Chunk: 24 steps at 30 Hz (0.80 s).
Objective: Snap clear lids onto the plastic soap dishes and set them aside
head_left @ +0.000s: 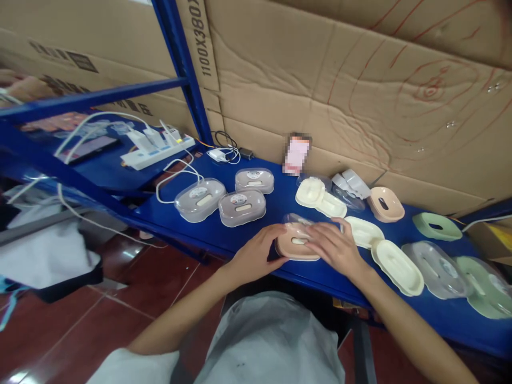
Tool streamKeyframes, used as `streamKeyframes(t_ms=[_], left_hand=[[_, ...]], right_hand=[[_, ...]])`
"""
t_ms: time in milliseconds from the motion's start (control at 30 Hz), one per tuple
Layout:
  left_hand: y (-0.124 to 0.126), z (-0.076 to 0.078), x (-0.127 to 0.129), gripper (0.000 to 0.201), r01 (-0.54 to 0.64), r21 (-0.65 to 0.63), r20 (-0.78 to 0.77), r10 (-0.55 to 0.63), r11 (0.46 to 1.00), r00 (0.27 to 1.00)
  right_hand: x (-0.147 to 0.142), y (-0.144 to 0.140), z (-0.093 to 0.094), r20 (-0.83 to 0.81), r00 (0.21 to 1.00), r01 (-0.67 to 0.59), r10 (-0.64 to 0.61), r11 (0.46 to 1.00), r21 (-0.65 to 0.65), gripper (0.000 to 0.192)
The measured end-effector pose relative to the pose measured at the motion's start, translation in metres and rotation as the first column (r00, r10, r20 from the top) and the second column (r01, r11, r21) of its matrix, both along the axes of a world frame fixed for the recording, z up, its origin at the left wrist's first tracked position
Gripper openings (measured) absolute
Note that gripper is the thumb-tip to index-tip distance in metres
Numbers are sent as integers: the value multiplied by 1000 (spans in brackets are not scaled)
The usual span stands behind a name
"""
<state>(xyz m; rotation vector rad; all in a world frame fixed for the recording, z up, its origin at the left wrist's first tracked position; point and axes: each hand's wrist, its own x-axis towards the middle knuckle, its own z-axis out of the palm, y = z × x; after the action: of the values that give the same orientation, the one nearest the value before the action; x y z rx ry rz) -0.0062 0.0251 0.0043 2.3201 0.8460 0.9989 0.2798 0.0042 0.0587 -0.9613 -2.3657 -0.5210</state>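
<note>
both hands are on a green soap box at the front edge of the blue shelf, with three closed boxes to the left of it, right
Not quite: the soap box under the left hand and right hand is pink, not green. The head view shows it at the front edge of the blue shelf, with three closed boxes to its left.

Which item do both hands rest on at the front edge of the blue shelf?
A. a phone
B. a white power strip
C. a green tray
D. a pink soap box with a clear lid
D: the left hand and right hand flank and touch the pink soap box.
</note>
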Motion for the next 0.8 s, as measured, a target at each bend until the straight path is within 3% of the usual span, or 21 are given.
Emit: streamKeyframes(t_ms=[133, 267, 433, 533, 667, 800], left_hand=[[1, -3, 0, 75, -19, -38, 62, 22, 999, 998], [1, 2, -2, 81, -36, -110, -37, 32, 993, 999], [-1, 15, -4, 70, -8, -199, -141, -20, 980, 990], [-3, 12, -5, 73, -32, -252, -157, -8, 967, 988], [4, -14, -8, 80, -73, -304, -141, 31, 950, 990], [21, -33, -8, 55, -75, -425, -161, 6, 902, 987]], right_hand=[[-1, -12, -8, -96, 994, -61, 52, 994, -89, 36], [-3, -11, -10, -137, 981, -156, 135, 976, -152, 26], [-10, -15, -10, -127, 983, -159, 134, 965, -209, 27], [-9, -16, -14, -125, 988, -123, 94, 960, -253, 30], [-9, -7, -44, -115, 993, -59, 31, 966, -251, 45], [-24, 1, -95, -277, 958, 56, -69, 997, -55, 36]])
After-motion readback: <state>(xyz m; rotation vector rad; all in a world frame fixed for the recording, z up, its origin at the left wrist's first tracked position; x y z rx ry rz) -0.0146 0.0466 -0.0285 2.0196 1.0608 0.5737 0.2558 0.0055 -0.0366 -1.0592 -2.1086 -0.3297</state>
